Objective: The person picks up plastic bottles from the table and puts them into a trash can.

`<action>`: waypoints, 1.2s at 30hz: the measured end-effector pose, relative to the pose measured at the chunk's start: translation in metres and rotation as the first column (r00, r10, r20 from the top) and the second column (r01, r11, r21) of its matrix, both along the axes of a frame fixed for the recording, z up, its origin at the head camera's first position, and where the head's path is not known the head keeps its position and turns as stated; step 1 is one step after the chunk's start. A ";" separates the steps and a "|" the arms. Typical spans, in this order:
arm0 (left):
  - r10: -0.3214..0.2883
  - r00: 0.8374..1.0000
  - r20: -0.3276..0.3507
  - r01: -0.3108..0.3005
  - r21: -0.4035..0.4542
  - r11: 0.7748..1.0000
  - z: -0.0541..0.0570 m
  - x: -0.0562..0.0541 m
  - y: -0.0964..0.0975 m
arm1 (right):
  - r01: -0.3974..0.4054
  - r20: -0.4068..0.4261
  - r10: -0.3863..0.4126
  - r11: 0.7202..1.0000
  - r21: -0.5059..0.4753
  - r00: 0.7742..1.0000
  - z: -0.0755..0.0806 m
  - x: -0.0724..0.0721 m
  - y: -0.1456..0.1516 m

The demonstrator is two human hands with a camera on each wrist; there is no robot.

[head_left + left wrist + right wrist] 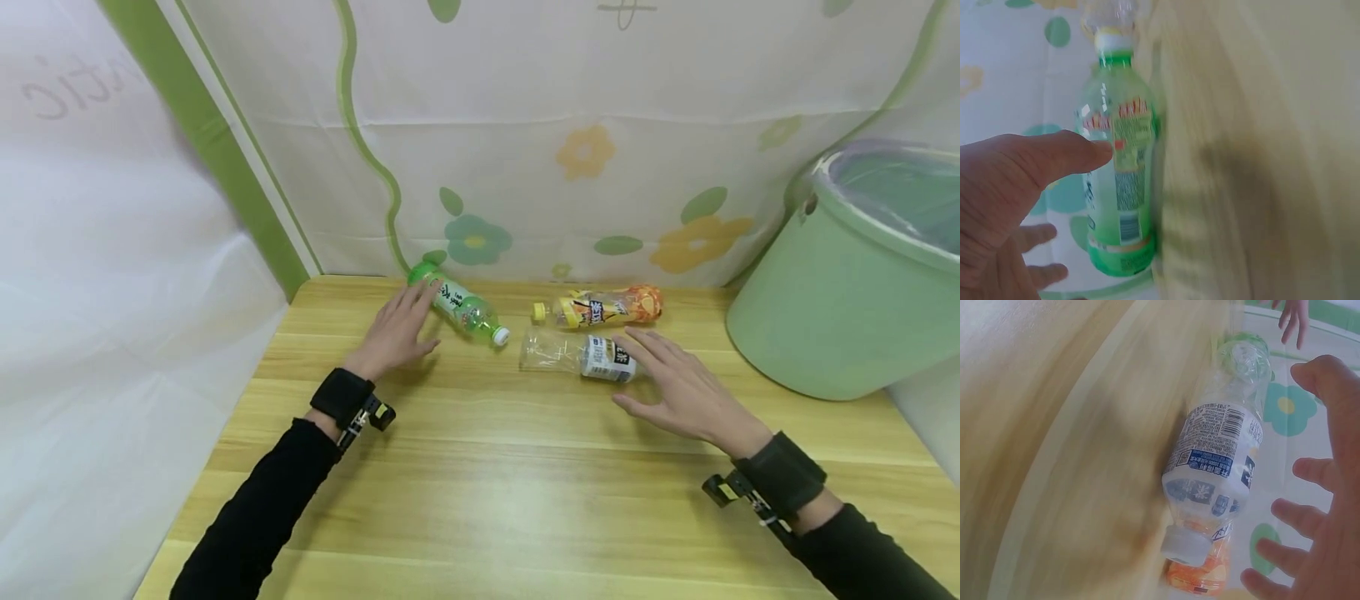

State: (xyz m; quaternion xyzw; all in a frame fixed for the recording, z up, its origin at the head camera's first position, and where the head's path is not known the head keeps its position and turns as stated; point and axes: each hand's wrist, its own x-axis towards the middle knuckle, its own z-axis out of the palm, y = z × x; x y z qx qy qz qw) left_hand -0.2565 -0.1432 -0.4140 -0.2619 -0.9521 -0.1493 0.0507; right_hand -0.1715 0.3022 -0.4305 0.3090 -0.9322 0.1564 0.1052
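Note:
A green plastic bottle with a white cap lies on its side near the back of the table. My left hand hovers at its left, fingers spread and thumb apart. In the left wrist view the thumb overlaps the bottle's label. To the right lies a clear bottle with a white label; its white cap shows in the right wrist view. My right hand is held beside its capped end, fingers spread. Behind it lies an orange-and-yellow bottle with a yellow cap.
A light green bin with a plastic liner stands at the back right of the wooden table. A white curtain with flower prints hangs along the back edge. Another white cloth hangs at the left.

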 end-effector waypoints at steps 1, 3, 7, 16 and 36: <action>-0.008 1.000 -0.001 0.008 -0.008 1.000 0.001 -0.005 -0.001 | -0.002 0.001 0.002 1.000 0.000 1.000 0.000 0.000 0.000; -0.033 0.999 -0.012 0.033 -0.030 0.999 0.001 -0.016 -0.002 | -0.007 -0.002 0.007 1.000 0.000 1.000 0.000 0.001 0.000; -0.093 0.994 -0.059 0.089 -0.064 0.994 0.000 -0.033 -0.003 | -0.013 -0.014 0.013 1.000 0.004 1.000 0.001 0.001 -0.001; -0.110 0.988 -0.107 0.103 -0.074 0.992 -0.012 -0.062 0.000 | -0.014 0.002 0.014 1.000 0.013 1.000 0.002 0.004 -0.005; -0.091 0.985 -0.146 0.059 -0.213 0.975 -0.026 -0.080 0.005 | -0.019 0.000 0.019 1.000 0.008 1.000 0.002 0.008 -0.007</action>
